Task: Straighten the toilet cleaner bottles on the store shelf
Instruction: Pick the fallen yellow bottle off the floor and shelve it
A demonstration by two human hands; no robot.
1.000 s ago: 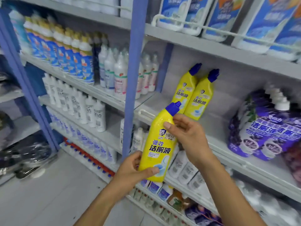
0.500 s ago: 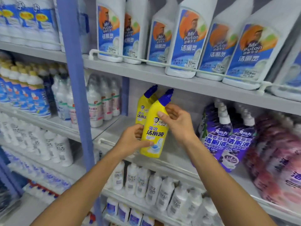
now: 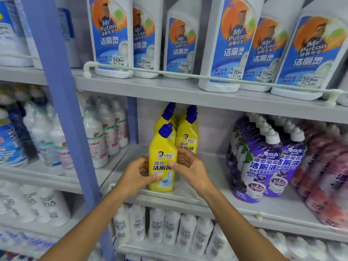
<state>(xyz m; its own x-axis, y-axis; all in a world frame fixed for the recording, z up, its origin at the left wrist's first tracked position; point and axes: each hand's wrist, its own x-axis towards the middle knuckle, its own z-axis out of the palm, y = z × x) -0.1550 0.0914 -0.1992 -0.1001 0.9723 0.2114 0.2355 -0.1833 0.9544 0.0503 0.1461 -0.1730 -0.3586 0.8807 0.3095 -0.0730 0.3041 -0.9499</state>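
We are cupping the front yellow toilet cleaner bottle from both sides: our left hand is curling its thumb across the lower label, and our right hand is touching the bottle's right edge with loosely spread fingers. The bottle is standing upright near the front lip of the middle shelf. Two more yellow bottles are standing just behind it. Bare shelf is lying open between these and the purple bottles; the blue upright post is standing close on the left.
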